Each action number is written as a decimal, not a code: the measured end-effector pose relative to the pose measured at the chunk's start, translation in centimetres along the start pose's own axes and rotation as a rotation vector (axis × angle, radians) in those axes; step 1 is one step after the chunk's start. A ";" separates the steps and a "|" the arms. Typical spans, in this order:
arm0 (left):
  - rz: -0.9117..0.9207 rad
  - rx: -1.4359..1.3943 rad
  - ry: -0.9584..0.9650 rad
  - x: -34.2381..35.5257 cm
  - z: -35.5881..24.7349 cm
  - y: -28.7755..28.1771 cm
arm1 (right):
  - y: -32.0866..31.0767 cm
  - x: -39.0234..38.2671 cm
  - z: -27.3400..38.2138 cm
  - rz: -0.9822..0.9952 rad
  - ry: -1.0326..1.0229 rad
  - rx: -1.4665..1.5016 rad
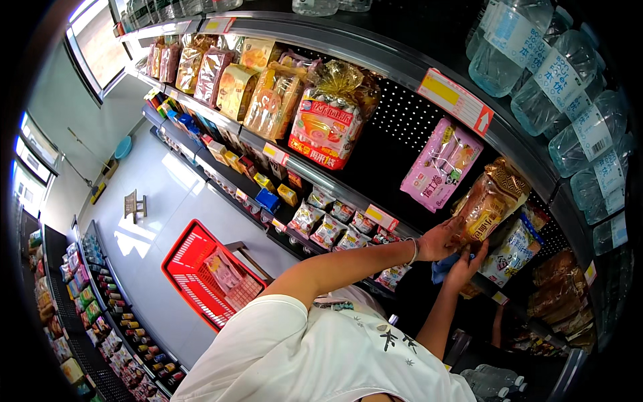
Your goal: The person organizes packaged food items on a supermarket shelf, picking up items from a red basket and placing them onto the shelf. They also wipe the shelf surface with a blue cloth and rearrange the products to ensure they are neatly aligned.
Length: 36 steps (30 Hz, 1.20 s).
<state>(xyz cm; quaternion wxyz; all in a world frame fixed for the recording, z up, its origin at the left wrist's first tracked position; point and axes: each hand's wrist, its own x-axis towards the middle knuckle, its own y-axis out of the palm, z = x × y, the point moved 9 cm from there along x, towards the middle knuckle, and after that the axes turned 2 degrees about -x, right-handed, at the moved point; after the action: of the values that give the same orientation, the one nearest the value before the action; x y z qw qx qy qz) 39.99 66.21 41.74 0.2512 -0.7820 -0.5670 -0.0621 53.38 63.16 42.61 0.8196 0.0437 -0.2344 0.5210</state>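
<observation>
My left hand [440, 240] grips the lower left end of a brown-and-gold bread package [491, 201] on the upper shelf at right. My right hand [467, 266] is just below it, fingers closed on the package's lower end. A blue item [443, 264], possibly a cloth, is partly hidden between my hands. A pink package [440, 164] lies to the left of the bread; a white-and-blue snack bag [510, 252] is to its right. A larger red-labelled bread bag [321, 127] stands further left on that shelf.
Water bottles [549, 80] fill the shelf above. Small snack bags [328, 231] line a lower shelf. A red basket [184, 261] with pink packages is on the floor [154, 201] behind my left arm, near a small stool [134, 204]. Another shelving row [74, 348] runs along the left.
</observation>
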 end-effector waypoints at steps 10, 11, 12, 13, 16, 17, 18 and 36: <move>-0.096 -0.023 0.012 -2.3 -2.4 -3.7 | 0.7 0.2 -0.3 0.010 0.051 0.062; -0.113 0.001 0.013 -2.9 -2.6 -4.1 | 0.2 0.0 0.0 -0.015 0.045 0.056; -0.113 0.012 -0.004 -3.6 -2.9 -4.8 | -0.2 0.0 0.1 -0.037 0.037 0.049; -0.111 0.023 -0.021 -4.6 -3.0 -5.7 | -0.4 -0.3 0.1 -0.015 0.027 0.121; -0.194 0.037 -0.049 -8.5 -2.8 -9.4 | -0.6 -1.6 3.6 -0.070 -0.117 0.022; -0.218 -0.019 -0.084 -10.0 -1.9 -10.5 | -0.4 -2.3 6.1 -0.069 -0.196 -0.098; -0.235 -0.075 -0.115 -11.6 -1.0 -11.4 | 0.2 -2.7 7.5 -0.040 -0.236 -0.071; -0.626 -0.491 -0.454 -32.2 8.5 -19.4 | 13.3 -12.1 15.1 0.521 -0.284 0.248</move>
<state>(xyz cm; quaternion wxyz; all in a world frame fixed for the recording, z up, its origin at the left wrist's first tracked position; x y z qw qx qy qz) 9.36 47.04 28.36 -0.1031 -0.6031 -0.7853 -0.0945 32.43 54.40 48.48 0.6062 0.1538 -0.2844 0.7266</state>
